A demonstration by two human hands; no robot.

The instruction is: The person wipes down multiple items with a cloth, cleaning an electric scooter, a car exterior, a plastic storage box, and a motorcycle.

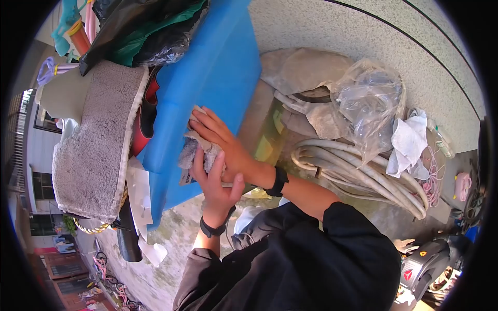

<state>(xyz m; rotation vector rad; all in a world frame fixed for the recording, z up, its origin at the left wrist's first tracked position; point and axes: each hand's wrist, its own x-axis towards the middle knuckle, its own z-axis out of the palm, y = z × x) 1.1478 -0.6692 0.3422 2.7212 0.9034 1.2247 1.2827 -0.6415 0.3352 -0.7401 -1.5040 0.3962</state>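
Observation:
A blue plastic bin (207,83) lies tilted at the upper centre, with a printed label partly showing at its lower side. My right hand (231,150) reaches in from the right and presses a crumpled grey cloth (188,155) against the bin, its fingers bent over the cloth. Just below, my left hand (213,189) touches the cloth with its fingertips, the thumb and fingers spread apart. Part of the cloth is hidden under both hands. Each wrist has a dark band.
A grey fleecy fabric (93,150) and black plastic bags (150,31) are at the left. Right of the bin are a coiled pale hose (363,171), a clear plastic bag (371,98) and a white cloth (410,142). A speckled wall (332,28) runs behind.

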